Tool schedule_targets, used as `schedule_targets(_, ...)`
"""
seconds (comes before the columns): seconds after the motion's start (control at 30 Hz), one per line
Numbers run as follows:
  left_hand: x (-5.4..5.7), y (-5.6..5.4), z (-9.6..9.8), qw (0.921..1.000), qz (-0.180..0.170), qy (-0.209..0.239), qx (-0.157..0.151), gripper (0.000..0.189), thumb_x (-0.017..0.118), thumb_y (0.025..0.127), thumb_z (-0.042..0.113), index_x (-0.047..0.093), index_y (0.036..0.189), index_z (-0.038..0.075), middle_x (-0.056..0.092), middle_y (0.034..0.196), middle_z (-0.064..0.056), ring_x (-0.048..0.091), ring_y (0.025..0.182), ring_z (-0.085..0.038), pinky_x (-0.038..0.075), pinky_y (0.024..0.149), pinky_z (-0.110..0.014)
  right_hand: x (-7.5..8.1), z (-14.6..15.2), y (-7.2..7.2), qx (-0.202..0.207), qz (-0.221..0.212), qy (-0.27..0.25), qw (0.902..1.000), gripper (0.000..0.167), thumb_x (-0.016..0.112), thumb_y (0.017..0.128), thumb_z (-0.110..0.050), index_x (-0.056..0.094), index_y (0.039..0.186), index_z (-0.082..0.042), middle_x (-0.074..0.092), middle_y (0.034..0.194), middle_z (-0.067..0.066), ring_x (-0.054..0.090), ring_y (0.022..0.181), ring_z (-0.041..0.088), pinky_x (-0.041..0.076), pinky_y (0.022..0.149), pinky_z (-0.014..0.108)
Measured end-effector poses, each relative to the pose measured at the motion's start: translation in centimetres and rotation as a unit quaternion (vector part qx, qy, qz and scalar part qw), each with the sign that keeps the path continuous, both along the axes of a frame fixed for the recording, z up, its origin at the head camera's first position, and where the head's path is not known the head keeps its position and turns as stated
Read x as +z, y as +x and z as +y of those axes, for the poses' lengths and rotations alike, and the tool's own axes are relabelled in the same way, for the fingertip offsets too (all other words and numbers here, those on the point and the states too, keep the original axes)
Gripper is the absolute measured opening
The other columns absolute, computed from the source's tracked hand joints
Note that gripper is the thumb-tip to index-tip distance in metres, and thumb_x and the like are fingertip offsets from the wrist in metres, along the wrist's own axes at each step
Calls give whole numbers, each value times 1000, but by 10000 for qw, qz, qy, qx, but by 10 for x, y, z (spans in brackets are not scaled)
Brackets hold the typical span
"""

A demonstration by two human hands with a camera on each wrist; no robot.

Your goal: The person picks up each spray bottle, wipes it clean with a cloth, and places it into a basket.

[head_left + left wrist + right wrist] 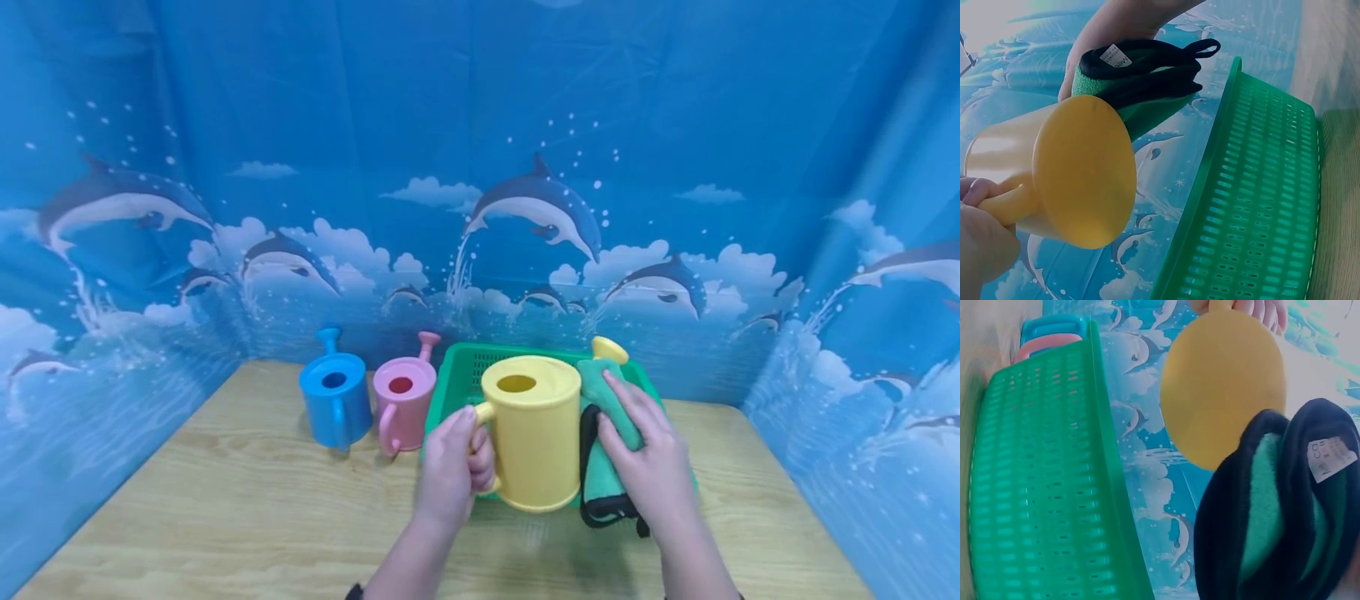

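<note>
A yellow watering can [538, 442] is held up in front of a green basket [455, 379]. My left hand [452, 467] grips its handle, fingers wrapped round it. Against the can's right side, near the spout, my right hand [651, 450] holds a folded green cloth [606, 400] with black edging. In the left wrist view the can's round base [1088, 172] shows, and the cloth [1147, 81] touches the can's side. The right wrist view shows the cloth's folds and white label [1330, 457] close up; the right fingers are mostly hidden there.
On the wooden table [247, 517], a blue watering can [318, 412] and a pink watering can [412, 417] stand upright left of the basket. Blue dolphin-printed sheeting [420, 100] encloses the table at the back and both sides.
</note>
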State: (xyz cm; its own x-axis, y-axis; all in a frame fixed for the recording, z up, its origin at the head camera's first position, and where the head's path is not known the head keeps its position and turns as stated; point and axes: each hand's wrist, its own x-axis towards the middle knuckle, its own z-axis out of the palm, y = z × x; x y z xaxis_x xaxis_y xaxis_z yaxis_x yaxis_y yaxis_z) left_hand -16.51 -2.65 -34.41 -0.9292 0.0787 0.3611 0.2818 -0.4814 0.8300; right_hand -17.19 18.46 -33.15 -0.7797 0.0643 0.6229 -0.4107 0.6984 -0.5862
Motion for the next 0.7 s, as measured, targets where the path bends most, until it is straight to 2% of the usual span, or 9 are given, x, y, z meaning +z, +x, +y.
schedule_targets(0.13, 0, -1, -3, 9998, -51, 119, 119, 40, 35, 103, 25, 31, 66, 11, 28, 49, 9, 25, 40, -4, 19, 42, -18, -1, 0, 0, 269, -208, 55, 9994, 50, 65, 92, -20, 51, 140, -27, 53, 139, 13, 49, 128, 39, 41, 96, 64)
schedule_targets(0.27, 2, -1, -6, 9989, -222, 258, 330, 40, 34, 103, 25, 31, 65, 13, 27, 49, 8, 25, 41, -5, 19, 42, -18, -2, 2, -2, 759, -408, -25, 9963, 48, 68, 91, -19, 55, 137, -23, 56, 137, 12, 52, 126, 37, 44, 95, 62)
schedule_targets(0.47, 4, -2, -10, 9967, -313, 416, 623, 39, 32, 103, 26, 32, 66, 13, 27, 49, 7, 24, 41, -6, 19, 42, -19, -2, 8, -1, 1432, -1081, -167, 9836, 43, 65, 93, -18, 57, 135, -16, 56, 138, 12, 52, 127, 36, 45, 97, 57)
schedule_targets(0.6, 3, -4, -12, 9958, -269, 533, 695, 40, 30, 103, 25, 31, 65, 14, 25, 49, 6, 23, 41, -6, 17, 42, -21, -1, 11, -1, 1701, -1275, 8, 9771, 43, 65, 93, -18, 57, 135, -17, 57, 137, 6, 54, 125, 28, 49, 96, 45)
schedule_targets(0.7, 3, -5, -14, 9951, -349, 510, 768, 40, 31, 103, 25, 32, 64, 13, 26, 49, 5, 23, 41, -7, 18, 42, -21, -1, 14, -2, 1906, -1417, 170, 9712, 43, 64, 93, -20, 56, 135, -18, 58, 137, 5, 54, 125, 29, 49, 96, 45)
